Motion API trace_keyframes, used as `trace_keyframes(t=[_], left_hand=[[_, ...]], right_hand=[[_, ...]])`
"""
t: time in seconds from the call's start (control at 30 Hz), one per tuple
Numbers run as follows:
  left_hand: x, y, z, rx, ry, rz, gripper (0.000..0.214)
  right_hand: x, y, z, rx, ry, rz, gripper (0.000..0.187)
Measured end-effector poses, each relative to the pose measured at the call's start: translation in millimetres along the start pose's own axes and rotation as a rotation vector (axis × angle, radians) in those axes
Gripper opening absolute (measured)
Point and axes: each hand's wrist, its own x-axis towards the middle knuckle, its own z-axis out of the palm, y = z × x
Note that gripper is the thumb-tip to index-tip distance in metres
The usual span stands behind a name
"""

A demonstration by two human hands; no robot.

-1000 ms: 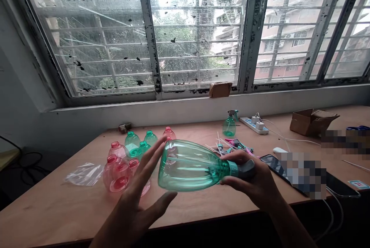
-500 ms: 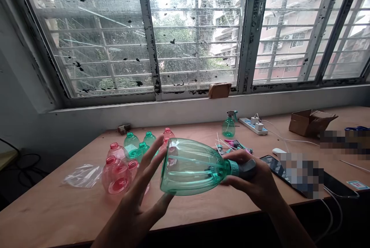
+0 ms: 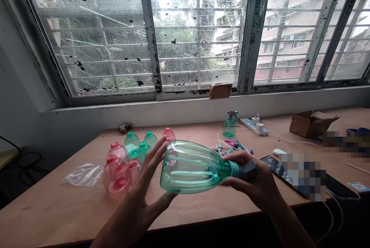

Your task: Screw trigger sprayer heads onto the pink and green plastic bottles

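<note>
A green see-through spray bottle (image 3: 190, 167) lies sideways in the air above the table, its base to the left. My right hand (image 3: 257, 178) is closed around the collar and the dark grey spray head (image 3: 248, 170). At the base end, my left hand (image 3: 144, 190) grips the bottle between its thumb below and its fingers behind the rim. A pale dip tube runs inside the bottle. Behind my left hand stand several open bottles without heads, such as a pink bottle (image 3: 116, 175) and a green bottle (image 3: 132, 144).
Another green spray bottle (image 3: 229, 126) stands at the back near a power strip (image 3: 254, 126). Spray heads and tubes (image 3: 234, 146) lie in a pile. A clear plastic bag (image 3: 83, 175) is at left; a phone (image 3: 279, 169) and cardboard box (image 3: 312, 124) are at right.
The bottle has turned slightly in my hands, and its base shows a little less. My left fingers have shifted slightly at the base. My right hand keeps its hold.
</note>
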Motion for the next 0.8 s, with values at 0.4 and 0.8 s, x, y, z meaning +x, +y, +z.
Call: trace_keyframes(t=[0.4,0.8], left_hand=[[1,3,-5.0,-0.06,0.008,-0.031,0.074],[1,1,-4.1,-0.111,0.043,-0.005,0.072]], right_hand=[[-1,1,0,0.004,-0.035,0.013,0.035],[-2,0,0,0.019,-0.044,0.033,0.032]])
